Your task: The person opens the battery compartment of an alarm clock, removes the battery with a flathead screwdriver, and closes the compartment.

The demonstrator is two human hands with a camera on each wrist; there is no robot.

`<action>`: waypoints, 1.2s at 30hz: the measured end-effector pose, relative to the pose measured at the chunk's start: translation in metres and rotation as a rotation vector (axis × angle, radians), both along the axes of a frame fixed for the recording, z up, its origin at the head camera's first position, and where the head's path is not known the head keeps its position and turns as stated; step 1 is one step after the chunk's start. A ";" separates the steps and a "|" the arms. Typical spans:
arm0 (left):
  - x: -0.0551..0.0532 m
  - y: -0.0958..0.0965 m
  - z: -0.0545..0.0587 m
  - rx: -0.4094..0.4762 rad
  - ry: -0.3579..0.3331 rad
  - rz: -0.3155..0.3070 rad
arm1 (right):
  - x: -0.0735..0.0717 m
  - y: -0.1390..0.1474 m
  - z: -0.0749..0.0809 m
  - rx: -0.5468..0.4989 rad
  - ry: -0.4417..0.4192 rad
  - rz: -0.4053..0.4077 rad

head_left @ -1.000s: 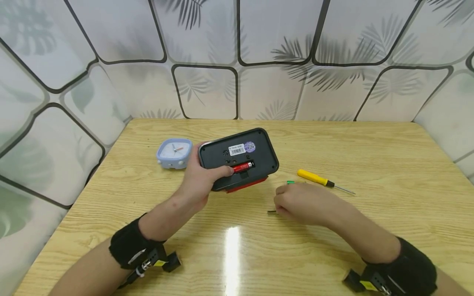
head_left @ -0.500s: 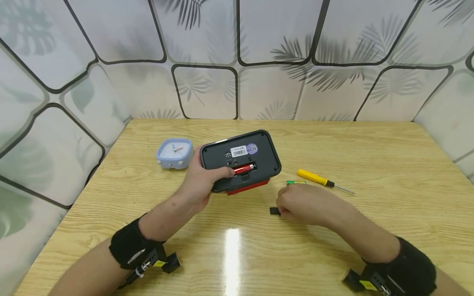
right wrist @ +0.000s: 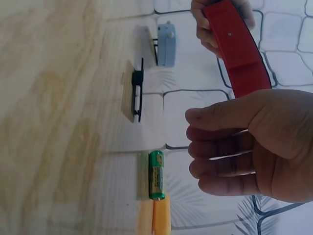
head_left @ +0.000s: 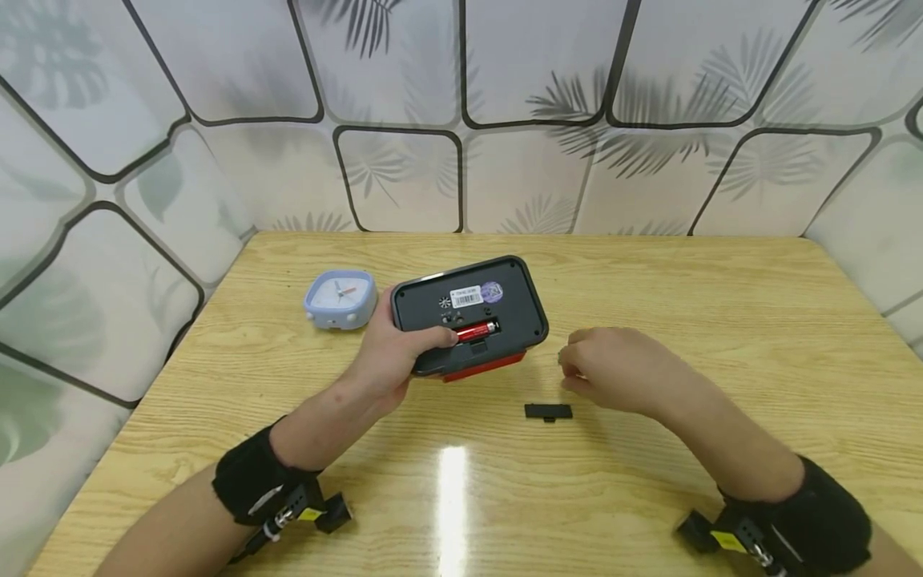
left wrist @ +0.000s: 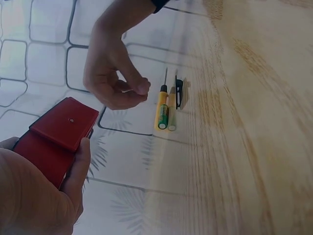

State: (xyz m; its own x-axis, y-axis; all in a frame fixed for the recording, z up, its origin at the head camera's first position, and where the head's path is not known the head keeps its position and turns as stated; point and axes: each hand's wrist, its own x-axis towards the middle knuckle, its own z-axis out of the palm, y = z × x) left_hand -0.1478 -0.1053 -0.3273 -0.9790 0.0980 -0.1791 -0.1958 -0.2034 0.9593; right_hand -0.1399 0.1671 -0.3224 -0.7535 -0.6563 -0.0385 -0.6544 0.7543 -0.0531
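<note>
My left hand (head_left: 385, 340) grips a red-and-black battery-powered device (head_left: 425, 296), its black back facing up in the head view. Its thumb lies by a red battery (head_left: 476, 330) in the open compartment. The device's red side (left wrist: 68, 122) shows in the left wrist view. My right hand (head_left: 623, 369) hovers over the table with loosely bent fingers and nothing between them. Below it is a green battery (right wrist: 156, 175), almost entirely hidden by the hand in the head view. A black battery cover (head_left: 548, 411) lies on the table, apart from both hands.
A light-blue alarm clock (head_left: 340, 299) stands to the left of the held device. The yellow screwdriver (left wrist: 159, 105) lies beside the green battery; my right hand hides it in the head view. A patterned backdrop (head_left: 534, 180) rises behind the wooden table (head_left: 360, 497).
My right hand has let go of the black battery cover, which now lies flat on the table. It has moved right and farther back, toward the green battery. The left hand has barely moved.
</note>
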 end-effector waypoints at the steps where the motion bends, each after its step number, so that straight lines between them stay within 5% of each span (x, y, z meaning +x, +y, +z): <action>1: 0.000 0.000 0.000 0.000 -0.002 0.000 | -0.001 0.002 0.001 0.001 0.002 -0.021; 16: 0.001 0.001 0.000 0.005 -0.022 -0.026 | -0.020 0.021 0.000 0.081 -0.067 -0.304; 36: 0.002 0.001 0.000 0.001 -0.036 -0.067 | -0.039 0.039 -0.019 0.130 -0.140 -0.322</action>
State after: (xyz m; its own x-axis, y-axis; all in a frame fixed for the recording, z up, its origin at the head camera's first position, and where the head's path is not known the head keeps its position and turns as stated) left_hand -0.1456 -0.1043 -0.3271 -0.9632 0.1630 -0.2137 -0.2432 -0.1900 0.9512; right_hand -0.1785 0.2061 -0.3418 -0.9022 -0.3692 -0.2230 -0.3755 0.9267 -0.0154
